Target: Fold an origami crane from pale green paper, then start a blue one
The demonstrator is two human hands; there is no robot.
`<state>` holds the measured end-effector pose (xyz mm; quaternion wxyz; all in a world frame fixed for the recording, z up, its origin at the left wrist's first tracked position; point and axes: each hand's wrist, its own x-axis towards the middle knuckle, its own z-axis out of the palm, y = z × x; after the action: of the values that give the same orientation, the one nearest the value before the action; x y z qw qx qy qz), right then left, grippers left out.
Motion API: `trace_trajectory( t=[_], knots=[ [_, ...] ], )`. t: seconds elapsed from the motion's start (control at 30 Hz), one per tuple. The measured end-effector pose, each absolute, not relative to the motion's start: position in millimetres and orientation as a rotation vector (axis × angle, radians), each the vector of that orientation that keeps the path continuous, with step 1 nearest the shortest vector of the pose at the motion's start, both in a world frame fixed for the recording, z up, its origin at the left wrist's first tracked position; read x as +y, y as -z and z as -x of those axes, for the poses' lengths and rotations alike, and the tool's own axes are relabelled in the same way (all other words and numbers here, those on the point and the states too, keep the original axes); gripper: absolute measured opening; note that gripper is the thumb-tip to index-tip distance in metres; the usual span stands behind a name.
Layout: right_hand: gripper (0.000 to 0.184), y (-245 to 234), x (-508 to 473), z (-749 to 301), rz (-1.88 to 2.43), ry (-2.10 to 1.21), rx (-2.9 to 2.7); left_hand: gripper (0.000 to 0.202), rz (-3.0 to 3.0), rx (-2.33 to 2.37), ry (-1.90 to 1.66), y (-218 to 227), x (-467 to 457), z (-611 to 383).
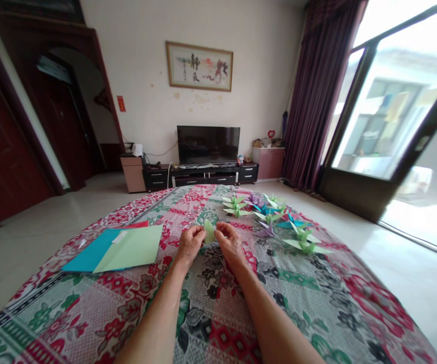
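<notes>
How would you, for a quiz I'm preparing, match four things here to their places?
Things
1. Folded paper
2. Flat sheets
3. Paper birds
4. Television

Places
A. On the tablecloth, beyond the right hand to the right
B. On the low cabinet
C. Between the fingertips of both hands
D. Left of the left hand

Pairs: 1-C, 2-D, 3-A, 4-B.

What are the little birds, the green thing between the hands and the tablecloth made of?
The birds look like matte paper: flat wings with sharp folds. The green piece: probably matte paper too, thin and folded. The tablecloth seems fabric, dull and textured-looking; which kind is unclear.
</notes>
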<state>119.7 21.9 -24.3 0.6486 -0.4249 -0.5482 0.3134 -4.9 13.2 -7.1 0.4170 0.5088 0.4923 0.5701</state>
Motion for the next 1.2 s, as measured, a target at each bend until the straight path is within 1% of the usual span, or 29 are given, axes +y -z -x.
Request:
trace_trajectory(
  t=[0.2, 0.37, 0.77, 0.9, 1.0, 1.1, 1.2],
  knots=[
    [0.021, 24, 19, -118, 0.815, -0.909, -1.301, 0.02, -1.266, 1.229, -1.416, 7, 13, 5],
    [0.023, 21, 16, -118, 0.775, -1.087, -1.216, 0.022, -1.274, 1.168, -1.397, 10, 15, 7],
    [0.027, 14, 11, -120, 0.771, -1.249, -1.112, 0.022, -1.299, 1.169, -1.403, 12, 16, 9],
    [0.03, 16, 12, -119, 0.75, -1.226, -1.138, 0.022, -1.317, 1.176, -1.404, 13, 17, 9],
    [0.028, 22, 15, -118, 0.795, -1.155, -1.215, 0.021, -1.349, 1.159, -1.397, 14, 17, 9],
    [0.025, 27, 17, -117, 0.891, -0.954, -1.32, 0.021, -1.371, 1.146, -1.378, 13, 16, 8],
    [0.022, 25, 17, -118, 0.963, -0.647, -1.422, 0.02, -1.345, 1.165, -1.38, 11, 15, 6]
  ],
)
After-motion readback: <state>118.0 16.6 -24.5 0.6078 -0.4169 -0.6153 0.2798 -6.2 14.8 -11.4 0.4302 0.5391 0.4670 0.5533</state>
